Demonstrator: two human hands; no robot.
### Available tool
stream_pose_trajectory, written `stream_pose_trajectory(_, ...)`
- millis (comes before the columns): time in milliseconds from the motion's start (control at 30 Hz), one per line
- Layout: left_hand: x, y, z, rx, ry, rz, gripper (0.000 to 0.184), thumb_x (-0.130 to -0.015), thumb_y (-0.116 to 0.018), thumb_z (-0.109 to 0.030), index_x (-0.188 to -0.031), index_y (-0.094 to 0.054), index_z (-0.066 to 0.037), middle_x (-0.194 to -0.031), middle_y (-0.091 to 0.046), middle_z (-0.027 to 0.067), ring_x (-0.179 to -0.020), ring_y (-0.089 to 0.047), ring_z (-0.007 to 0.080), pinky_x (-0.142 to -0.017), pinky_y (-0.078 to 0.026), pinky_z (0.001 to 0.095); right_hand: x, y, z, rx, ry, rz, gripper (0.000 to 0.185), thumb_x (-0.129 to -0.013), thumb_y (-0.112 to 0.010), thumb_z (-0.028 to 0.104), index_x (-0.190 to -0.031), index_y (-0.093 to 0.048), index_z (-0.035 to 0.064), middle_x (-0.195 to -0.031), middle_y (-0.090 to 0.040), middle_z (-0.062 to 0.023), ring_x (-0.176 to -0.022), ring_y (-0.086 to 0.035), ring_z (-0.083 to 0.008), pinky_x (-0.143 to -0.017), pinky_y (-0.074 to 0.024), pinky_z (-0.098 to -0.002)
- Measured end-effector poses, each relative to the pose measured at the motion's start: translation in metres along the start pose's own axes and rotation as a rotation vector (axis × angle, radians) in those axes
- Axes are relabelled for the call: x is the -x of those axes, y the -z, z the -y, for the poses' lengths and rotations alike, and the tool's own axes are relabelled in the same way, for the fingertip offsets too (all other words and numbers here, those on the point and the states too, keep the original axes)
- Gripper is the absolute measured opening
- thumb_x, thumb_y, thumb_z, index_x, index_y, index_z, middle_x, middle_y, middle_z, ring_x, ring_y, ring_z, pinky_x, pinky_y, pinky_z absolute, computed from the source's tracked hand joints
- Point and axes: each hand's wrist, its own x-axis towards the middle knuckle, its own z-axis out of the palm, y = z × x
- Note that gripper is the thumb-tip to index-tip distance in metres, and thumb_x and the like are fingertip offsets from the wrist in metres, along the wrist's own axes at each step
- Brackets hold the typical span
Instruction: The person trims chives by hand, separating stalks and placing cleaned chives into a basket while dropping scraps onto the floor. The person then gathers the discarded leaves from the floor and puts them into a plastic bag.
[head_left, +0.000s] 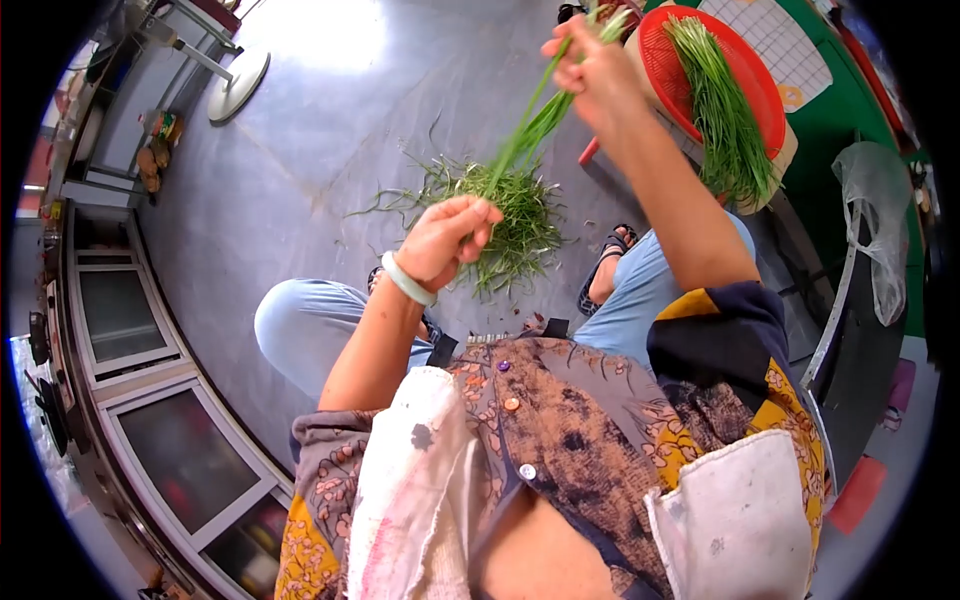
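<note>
A small bunch of long green stalks (536, 128) stretches diagonally between my two hands. My right hand (590, 72), raised at the upper right, is closed round the pale end of the bunch. Lower down, my left hand (448, 238), with a pale bangle at its wrist, has its fingers pinched at the leafy ends. Beneath, a loose pile of green scraps (520, 225) lies on the grey floor. To the right, a thick bundle of green stalks (722, 110) rests in a red basket (655, 60), its leaves hanging over the rim.
Glass-fronted cabinets (175, 450) line the left side. A round-based stand (238, 88) is at the upper left. A clear plastic bag (878, 215) hangs over a dark curved edge at the right. My knees and sandalled feet flank the pile.
</note>
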Motion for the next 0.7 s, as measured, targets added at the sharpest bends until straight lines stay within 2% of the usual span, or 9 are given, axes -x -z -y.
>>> stream_pose_trajectory(67,-0.001,0.012,0.011,0.093,0.022,0.029,0.022,-0.098,-0.050,-0.020,-0.093,-0.062,-0.003,-0.064,-0.052,-0.0007,-0.051,-0.039,0.0074,-0.046,-0.030,0.0199,-0.034,0.035,0.009,-0.125,0.057,0.049,0.024,-0.100,-0.044,0.022,-0.091,-0.051,0.0014,-0.078,-0.058,-0.0125,-0.051,-0.034,-0.0075,-0.045,-0.0279,-0.0210)
stream_pose_trajectory(133,-0.001,0.017,0.019,0.107,0.007,0.033,0.021,-0.098,-0.050,-0.020,-0.094,-0.062,-0.003,-0.065,-0.052,-0.0007,-0.051,-0.039,0.0076,-0.047,-0.030,0.0201,-0.039,0.048,0.026,-0.181,0.041,-0.108,0.025,-0.099,-0.048,0.030,-0.085,-0.055,0.0099,-0.064,-0.052,-0.0020,-0.043,-0.035,-0.0067,-0.039,-0.0279,-0.0207)
stream_pose_trajectory(400,-0.003,0.036,0.047,0.148,0.033,-0.062,0.019,-0.097,-0.053,-0.020,-0.094,-0.063,-0.004,-0.067,-0.054,-0.0019,-0.054,-0.042,0.0068,-0.049,-0.033,0.0195,-0.037,0.065,0.057,-0.228,0.117,-0.083,0.022,-0.100,-0.046,0.025,-0.087,-0.051,0.0082,-0.067,-0.053,-0.0036,-0.044,-0.036,-0.0058,-0.040,-0.0299,-0.0197)
stream_pose_trajectory(433,-0.004,0.038,0.049,0.132,0.039,-0.085,0.018,-0.097,-0.053,-0.020,-0.095,-0.062,-0.004,-0.068,-0.055,-0.0020,-0.054,-0.043,0.0066,-0.050,-0.034,0.0194,-0.040,0.073,0.062,-0.359,0.109,0.072,0.021,-0.101,-0.044,0.019,-0.094,-0.051,-0.0001,-0.080,-0.055,-0.0094,-0.051,-0.033,-0.0047,-0.044,-0.0268,-0.0184)
stream_pose_trajectory(567,-0.011,0.045,0.058,0.077,0.027,-0.157,0.017,-0.097,-0.052,-0.019,-0.100,-0.061,-0.005,-0.072,-0.056,-0.0022,-0.057,-0.045,0.0062,-0.051,-0.036,0.0188,-0.031,0.059,0.070,-0.407,0.190,0.100,0.016,-0.101,-0.040,0.014,-0.098,-0.046,-0.0006,-0.081,-0.051,-0.0096,-0.051,-0.034,-0.0038,-0.043,-0.0273,-0.0177)
stream_pose_trajectory(633,-0.012,0.044,0.063,0.104,0.020,-0.175,0.014,-0.096,-0.054,-0.016,-0.105,-0.058,-0.006,-0.077,-0.059,-0.0016,-0.061,-0.048,0.0065,-0.054,-0.038,0.0195,-0.031,0.063,0.078,-0.443,0.148,0.130,0.021,-0.102,-0.040,0.018,-0.092,-0.048,0.0016,-0.081,-0.054,-0.0095,-0.051,-0.034,-0.0051,-0.045,-0.0289,-0.0189)
stream_pose_trajectory(700,-0.012,0.028,0.064,0.067,0.011,-0.287,0.015,-0.093,-0.057,-0.014,-0.106,-0.058,-0.006,-0.079,-0.060,-0.0013,-0.064,-0.051,0.0069,-0.057,-0.040,0.0203,-0.032,0.069,0.083,-0.468,0.141,0.147,0.024,-0.102,-0.038,0.020,-0.090,-0.048,0.0022,-0.082,-0.054,-0.0095,-0.051,-0.034,-0.0054,-0.044,-0.0293,-0.0191)
